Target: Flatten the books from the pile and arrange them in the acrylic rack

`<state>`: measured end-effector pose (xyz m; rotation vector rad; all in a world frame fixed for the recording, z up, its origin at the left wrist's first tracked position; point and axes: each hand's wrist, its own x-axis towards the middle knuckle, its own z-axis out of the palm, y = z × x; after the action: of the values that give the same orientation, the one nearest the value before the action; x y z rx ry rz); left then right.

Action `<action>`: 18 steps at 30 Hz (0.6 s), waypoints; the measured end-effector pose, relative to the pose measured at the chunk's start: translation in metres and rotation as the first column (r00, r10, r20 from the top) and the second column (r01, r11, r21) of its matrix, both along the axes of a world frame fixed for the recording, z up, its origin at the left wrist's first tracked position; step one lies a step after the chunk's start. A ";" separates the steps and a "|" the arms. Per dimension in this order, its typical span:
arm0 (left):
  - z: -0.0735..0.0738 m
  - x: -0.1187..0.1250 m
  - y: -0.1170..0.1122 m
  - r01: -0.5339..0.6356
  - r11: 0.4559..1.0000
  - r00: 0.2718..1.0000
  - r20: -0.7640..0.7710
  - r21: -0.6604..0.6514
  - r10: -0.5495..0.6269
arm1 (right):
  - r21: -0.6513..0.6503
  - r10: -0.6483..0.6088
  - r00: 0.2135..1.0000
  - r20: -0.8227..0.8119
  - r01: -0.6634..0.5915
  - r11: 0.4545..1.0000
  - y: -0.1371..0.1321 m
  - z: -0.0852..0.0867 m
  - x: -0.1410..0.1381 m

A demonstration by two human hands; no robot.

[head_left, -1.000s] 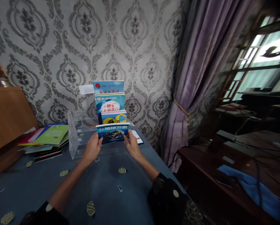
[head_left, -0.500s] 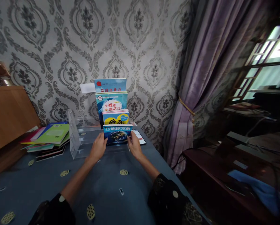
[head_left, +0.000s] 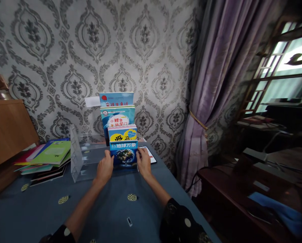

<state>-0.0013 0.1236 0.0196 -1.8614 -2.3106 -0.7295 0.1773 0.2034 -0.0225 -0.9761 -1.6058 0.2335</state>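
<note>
A dark blue book with an Earth picture (head_left: 124, 153) stands upright in the front slot of a clear acrylic stepped rack (head_left: 83, 156). My left hand (head_left: 104, 168) grips its left edge and my right hand (head_left: 143, 162) grips its right edge, fingers curled round it. Behind it, on higher steps, stand a yellow-and-blue book (head_left: 122, 133), a teal book with a white oval (head_left: 118, 117) and a blue book with a red dot (head_left: 116, 99). The rack's left half holds no books.
A stack of flat books with a green one on top (head_left: 48, 154) lies left of the rack. A phone (head_left: 150, 154) lies just right of it. A wooden headboard (head_left: 6, 128) stands at far left, a purple curtain (head_left: 211, 84) and a dark desk (head_left: 254, 182) at right.
The Earth book went from tilted and raised in my hands to upright and lower in the rack's front slot. Both hands moved forward with it.
</note>
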 end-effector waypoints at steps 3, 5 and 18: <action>-0.001 -0.001 -0.001 0.011 1.000 1.000 -0.002 0.007 -0.011 | -0.013 0.008 1.000 0.001 -0.008 1.000 -0.001 0.001 0.000; -0.001 -0.002 -0.002 0.019 1.000 1.000 -0.002 0.013 -0.019 | -0.019 0.017 1.000 -0.011 -0.017 1.000 -0.002 0.002 0.000; -0.001 -0.003 -0.001 0.052 0.998 0.999 0.000 -0.021 -0.052 | -0.018 0.016 0.999 0.035 -0.015 1.000 -0.007 0.008 0.001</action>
<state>-0.0044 0.1225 0.0184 -1.9375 -2.2857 -0.7133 0.1779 0.1967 -0.0142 -0.9866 -1.6463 0.2432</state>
